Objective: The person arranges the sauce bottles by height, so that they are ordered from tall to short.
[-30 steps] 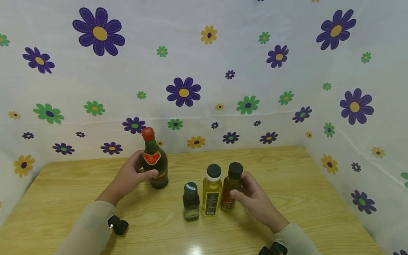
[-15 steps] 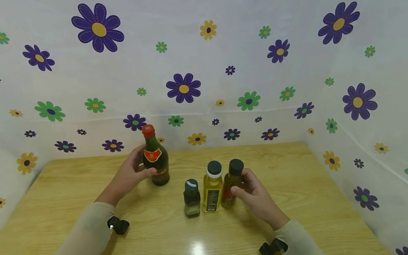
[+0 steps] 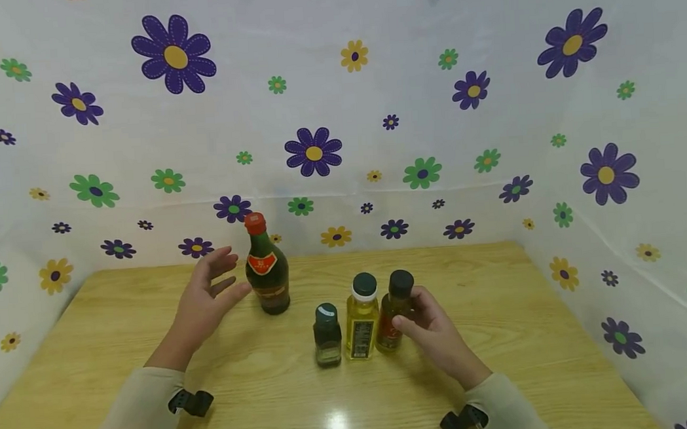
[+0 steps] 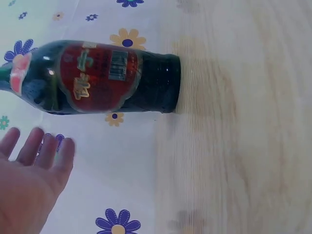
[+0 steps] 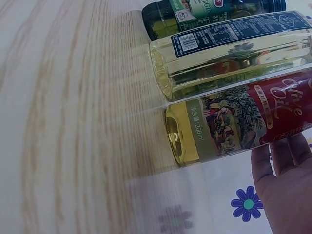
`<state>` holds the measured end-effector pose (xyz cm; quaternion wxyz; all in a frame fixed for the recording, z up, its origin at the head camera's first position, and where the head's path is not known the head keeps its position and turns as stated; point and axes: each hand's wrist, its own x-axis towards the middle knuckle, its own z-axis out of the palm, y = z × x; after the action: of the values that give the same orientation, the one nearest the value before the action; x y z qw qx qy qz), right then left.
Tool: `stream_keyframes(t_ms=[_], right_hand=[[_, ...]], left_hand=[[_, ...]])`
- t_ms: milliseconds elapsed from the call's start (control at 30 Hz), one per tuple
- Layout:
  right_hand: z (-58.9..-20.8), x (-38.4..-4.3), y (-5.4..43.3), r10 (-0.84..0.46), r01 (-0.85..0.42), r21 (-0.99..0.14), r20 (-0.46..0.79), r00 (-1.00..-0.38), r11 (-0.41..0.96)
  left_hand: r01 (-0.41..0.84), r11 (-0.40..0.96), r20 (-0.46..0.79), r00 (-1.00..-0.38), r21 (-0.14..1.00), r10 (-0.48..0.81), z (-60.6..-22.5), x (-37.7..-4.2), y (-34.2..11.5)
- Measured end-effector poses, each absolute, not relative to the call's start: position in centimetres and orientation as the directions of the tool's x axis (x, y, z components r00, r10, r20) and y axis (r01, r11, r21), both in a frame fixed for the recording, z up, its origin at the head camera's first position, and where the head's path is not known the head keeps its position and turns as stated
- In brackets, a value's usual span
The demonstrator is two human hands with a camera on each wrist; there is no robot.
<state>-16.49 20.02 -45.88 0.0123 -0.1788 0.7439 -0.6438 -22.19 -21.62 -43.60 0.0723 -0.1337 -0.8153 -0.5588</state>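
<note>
A tall dark green bottle (image 3: pixel 267 275) with a red cap stands upright at the table's back left; its red label shows in the left wrist view. Just left of it is my left hand (image 3: pixel 198 308), fingers spread and relaxed, the thumb tip close to the glass. My right hand (image 3: pixel 439 336) holds the olive oil bottle (image 5: pixel 229 126), thumb in front and fingers around its far right side. That bottle has a black cap and stands upright, right beside a clear bottle of yellow oil (image 3: pixel 362 325). Left of these is a small dark green bottle (image 3: pixel 327 337).
The wooden table (image 3: pixel 260 403) reaches back to a white flowered cloth (image 3: pixel 337 110) that hangs behind and along the sides. A gap of bare wood separates the tall bottle from the three smaller ones.
My left hand has let go of the tall dark green bottle and drawn back to the left, its fingers opening. My right hand keeps its hold on the olive oil bottle.
</note>
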Motion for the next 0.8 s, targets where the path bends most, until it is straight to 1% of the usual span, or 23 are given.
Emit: stream_keyframes(t_ms=[133, 233, 400, 533, 633, 800], right_hand=[[-46.0, -16.6, 19.8, -0.291, -0.274, -0.956, 0.235, -0.927, 0.101], [-46.0, -16.7, 19.7, -0.293, -0.28, -0.956, 0.243, -0.925, 0.092], [-46.0, -16.7, 19.7, -0.283, -0.275, -0.956, 0.238, -0.929, 0.098], [-46.1, -16.8, 19.6, -0.283, -0.276, -0.956, 0.239, -0.929, 0.099], [-46.1, -16.8, 19.6, -0.279, -0.282, -0.954, 0.245, -0.929, 0.104], [-46.0, -16.7, 19.6, -0.271, -0.284, -0.953, 0.246, -0.931, 0.111]], left_hand=[[0.352, 0.335, 0.348, -0.935, 0.874, 0.075, -43.3, -21.2, -21.7], [0.4, 0.279, 0.4, -0.914, 0.873, 0.059, -42.9, -20.6, -21.5], [0.463, 0.225, 0.462, -0.885, 0.858, 0.057, -42.1, -19.3, -20.9], [0.526, 0.141, 0.517, -0.85, 0.839, 0.096, -41.7, -18.2, -20.3], [0.545, 0.087, 0.531, -0.835, 0.834, 0.142, -41.6, -17.5, -19.8], [0.545, 0.099, 0.513, -0.826, 0.833, 0.233, -42.1, -16.3, -18.8]])
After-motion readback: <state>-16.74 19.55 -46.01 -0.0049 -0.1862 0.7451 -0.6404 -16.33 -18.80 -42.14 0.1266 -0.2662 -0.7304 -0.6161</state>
